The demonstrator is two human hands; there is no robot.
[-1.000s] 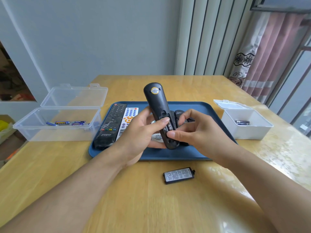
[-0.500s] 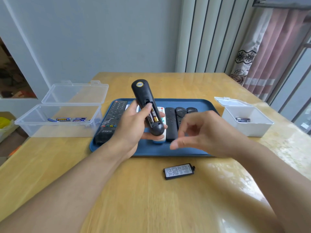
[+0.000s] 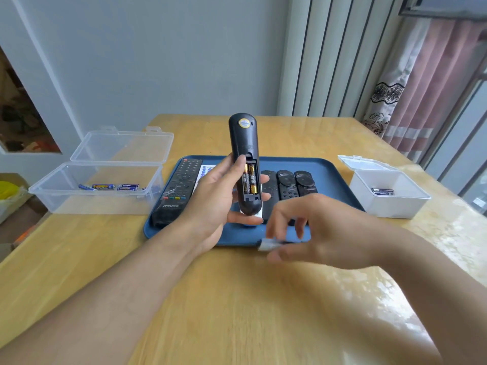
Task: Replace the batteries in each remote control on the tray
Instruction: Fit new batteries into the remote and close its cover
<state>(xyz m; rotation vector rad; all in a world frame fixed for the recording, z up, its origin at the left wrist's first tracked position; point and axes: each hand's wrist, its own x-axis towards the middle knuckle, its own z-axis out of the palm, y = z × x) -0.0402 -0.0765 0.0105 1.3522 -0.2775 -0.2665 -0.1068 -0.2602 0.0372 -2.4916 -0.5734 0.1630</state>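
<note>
My left hand [image 3: 210,204] grips a black remote [image 3: 243,143] upright above the blue tray [image 3: 332,175], its back toward me. The battery compartment is open and shows two gold-and-black batteries [image 3: 249,180]. My right hand [image 3: 326,230] hovers low over the tray's front edge and pinches the small battery cover [image 3: 266,245], which is blurred. On the tray lie a large black remote [image 3: 179,191], a white remote [image 3: 206,171] mostly hidden by my left hand, a slim black remote [image 3: 267,180] and two small black remotes [image 3: 286,184].
A clear lidded box [image 3: 79,201] with blue batteries [image 3: 105,186] stands left of the tray. A white box [image 3: 390,206] holding dark batteries [image 3: 382,192] stands to the right. The wooden table [image 3: 237,312] stretches toward me.
My right hand left the remote, dropped to the table and picked up the battery cover that lay there. My left hand tilted the remote more upright, exposing the batteries.
</note>
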